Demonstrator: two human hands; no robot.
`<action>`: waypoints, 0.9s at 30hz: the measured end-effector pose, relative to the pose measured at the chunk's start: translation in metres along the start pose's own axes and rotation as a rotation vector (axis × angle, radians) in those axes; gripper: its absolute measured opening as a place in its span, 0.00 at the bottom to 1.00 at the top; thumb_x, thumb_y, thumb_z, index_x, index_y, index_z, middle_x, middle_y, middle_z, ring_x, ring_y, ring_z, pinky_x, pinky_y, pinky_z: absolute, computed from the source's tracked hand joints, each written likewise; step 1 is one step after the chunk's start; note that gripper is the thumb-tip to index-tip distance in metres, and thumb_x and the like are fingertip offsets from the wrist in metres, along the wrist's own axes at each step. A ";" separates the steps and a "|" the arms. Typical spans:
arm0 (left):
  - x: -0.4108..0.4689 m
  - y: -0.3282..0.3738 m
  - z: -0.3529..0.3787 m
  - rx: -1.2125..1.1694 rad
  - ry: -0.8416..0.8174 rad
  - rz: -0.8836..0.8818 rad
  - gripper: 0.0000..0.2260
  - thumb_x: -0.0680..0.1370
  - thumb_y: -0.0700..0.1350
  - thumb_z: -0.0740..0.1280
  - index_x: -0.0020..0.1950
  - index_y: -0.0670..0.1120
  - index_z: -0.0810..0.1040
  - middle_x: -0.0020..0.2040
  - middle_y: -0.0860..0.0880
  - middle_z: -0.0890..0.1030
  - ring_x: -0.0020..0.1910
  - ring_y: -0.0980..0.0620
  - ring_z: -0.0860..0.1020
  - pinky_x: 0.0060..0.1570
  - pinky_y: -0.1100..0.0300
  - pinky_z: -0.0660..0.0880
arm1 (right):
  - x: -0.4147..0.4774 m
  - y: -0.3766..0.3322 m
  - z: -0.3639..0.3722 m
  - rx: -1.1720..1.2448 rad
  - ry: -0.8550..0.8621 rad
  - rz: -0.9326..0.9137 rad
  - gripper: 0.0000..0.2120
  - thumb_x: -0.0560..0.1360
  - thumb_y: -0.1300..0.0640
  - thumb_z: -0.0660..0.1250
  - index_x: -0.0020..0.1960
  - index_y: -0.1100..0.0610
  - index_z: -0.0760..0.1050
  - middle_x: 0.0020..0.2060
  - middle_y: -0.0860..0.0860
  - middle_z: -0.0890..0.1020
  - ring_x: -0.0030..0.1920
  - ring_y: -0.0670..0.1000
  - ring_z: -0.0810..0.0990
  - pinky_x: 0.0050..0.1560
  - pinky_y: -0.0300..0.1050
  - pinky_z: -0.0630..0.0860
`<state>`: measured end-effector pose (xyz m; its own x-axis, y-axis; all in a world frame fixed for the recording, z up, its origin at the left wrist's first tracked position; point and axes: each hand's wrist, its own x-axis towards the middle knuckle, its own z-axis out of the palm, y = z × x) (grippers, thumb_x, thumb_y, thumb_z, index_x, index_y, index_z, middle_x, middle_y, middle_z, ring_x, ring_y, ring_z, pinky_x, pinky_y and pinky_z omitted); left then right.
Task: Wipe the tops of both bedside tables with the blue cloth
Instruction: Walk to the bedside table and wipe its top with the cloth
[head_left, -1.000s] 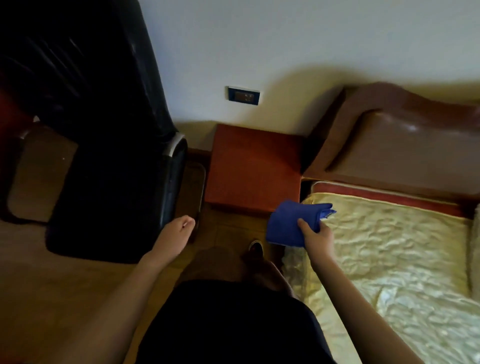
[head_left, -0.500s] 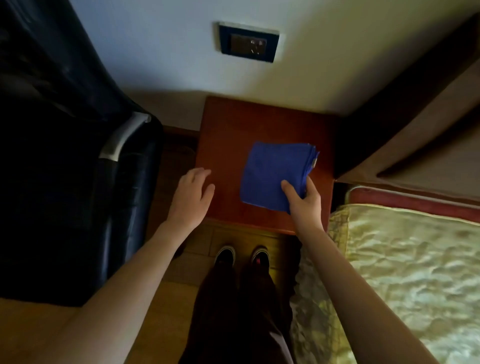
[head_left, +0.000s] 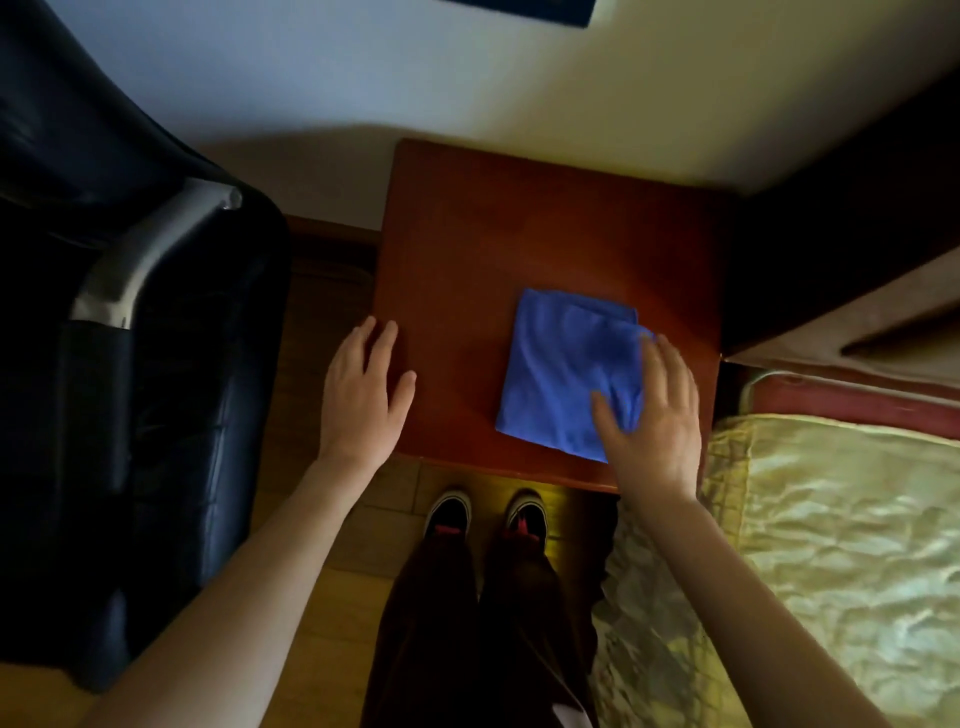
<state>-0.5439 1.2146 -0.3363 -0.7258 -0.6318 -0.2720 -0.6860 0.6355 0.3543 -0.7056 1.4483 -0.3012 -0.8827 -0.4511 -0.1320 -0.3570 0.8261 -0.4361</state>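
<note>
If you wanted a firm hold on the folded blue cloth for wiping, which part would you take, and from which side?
Probably from above, palm flat: the folded blue cloth lies flat on the reddish-brown wooden bedside table, offering no raised edge. The right hand already covers its near right corner, with the bed close on that side, so pressing down there and sliding seems easier than pinching.

both my arms reach forward; left hand (head_left: 363, 395) flat, fingers together, palm down; right hand (head_left: 652, 421) spread open, palm down.
</note>
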 end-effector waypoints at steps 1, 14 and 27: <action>0.003 -0.001 -0.001 -0.048 0.015 -0.041 0.26 0.81 0.53 0.59 0.77 0.47 0.59 0.77 0.44 0.62 0.77 0.45 0.59 0.73 0.48 0.61 | 0.007 -0.004 0.004 -0.099 -0.065 -0.119 0.34 0.75 0.43 0.63 0.76 0.55 0.59 0.74 0.55 0.64 0.76 0.56 0.59 0.75 0.54 0.59; 0.015 -0.032 0.029 -0.677 -0.019 -0.362 0.15 0.82 0.55 0.52 0.65 0.54 0.70 0.53 0.57 0.79 0.46 0.66 0.78 0.43 0.71 0.71 | 0.043 -0.090 0.112 -0.364 -0.314 -0.698 0.32 0.77 0.34 0.52 0.77 0.44 0.53 0.78 0.50 0.56 0.78 0.59 0.48 0.76 0.60 0.48; 0.018 -0.042 0.038 -0.702 0.017 -0.317 0.19 0.82 0.57 0.51 0.66 0.50 0.71 0.52 0.52 0.81 0.48 0.56 0.80 0.45 0.66 0.76 | 0.183 -0.188 0.146 -0.355 -0.142 -0.516 0.29 0.77 0.37 0.48 0.76 0.43 0.56 0.78 0.48 0.56 0.78 0.58 0.50 0.76 0.60 0.46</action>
<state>-0.5298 1.1936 -0.3902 -0.4955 -0.7468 -0.4435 -0.6637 -0.0039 0.7480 -0.7557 1.1614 -0.3736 -0.5301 -0.8407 -0.1110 -0.8259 0.5415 -0.1571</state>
